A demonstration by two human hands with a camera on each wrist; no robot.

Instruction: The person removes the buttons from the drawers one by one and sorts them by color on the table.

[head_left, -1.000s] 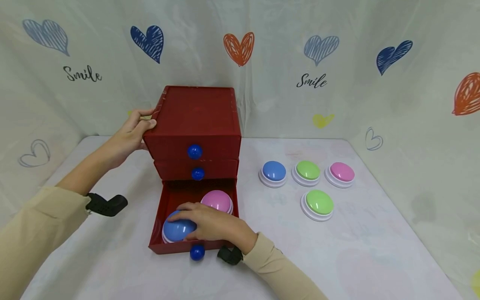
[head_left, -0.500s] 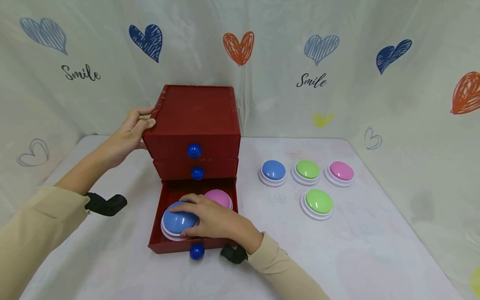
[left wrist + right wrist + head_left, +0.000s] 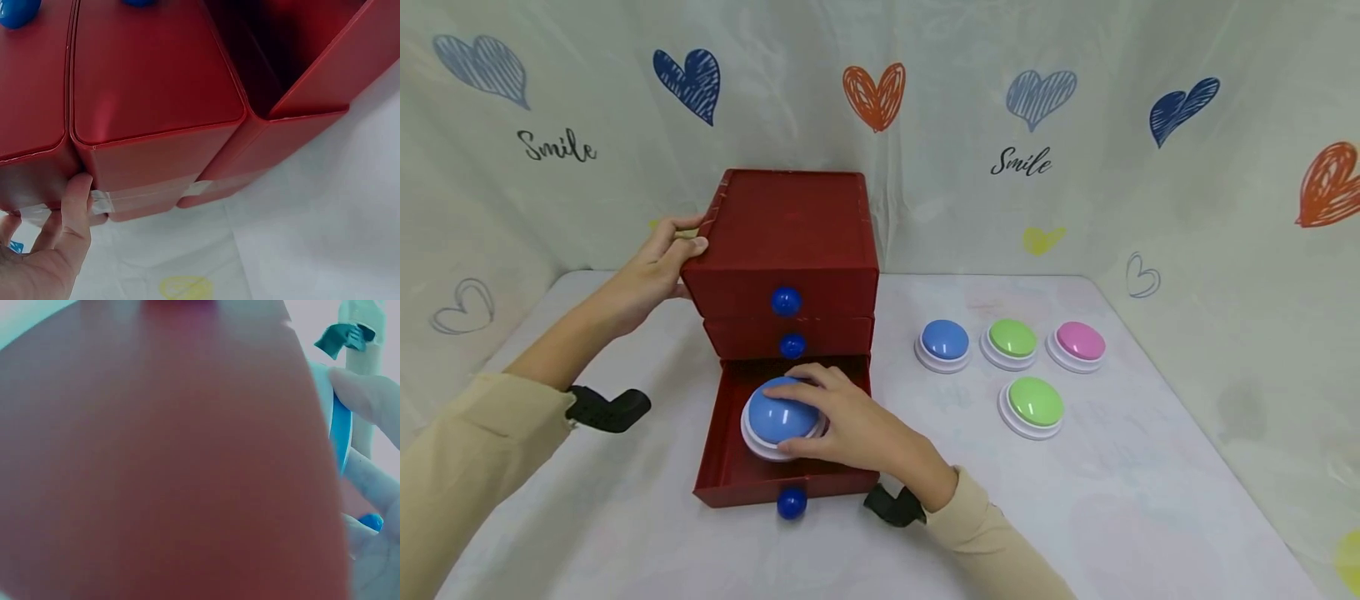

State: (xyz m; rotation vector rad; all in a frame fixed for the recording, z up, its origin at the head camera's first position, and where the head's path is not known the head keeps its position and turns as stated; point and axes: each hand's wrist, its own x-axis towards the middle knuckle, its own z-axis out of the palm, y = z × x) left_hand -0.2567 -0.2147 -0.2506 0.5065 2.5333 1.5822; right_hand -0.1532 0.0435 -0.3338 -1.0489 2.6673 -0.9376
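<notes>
Head view showed the red drawer chest steadied at its upper left corner by the left hand, thumb and fingers curled over the edge, its bottom drawer pulled out toward the person. Inside that drawer the right hand gripped the blue dome button, dome up, round with no long axis. Judging by this, the step was lifting it; next called for clearing the drawer's front wall.

Staged tabletop booth, heart-print backdrop
</notes>
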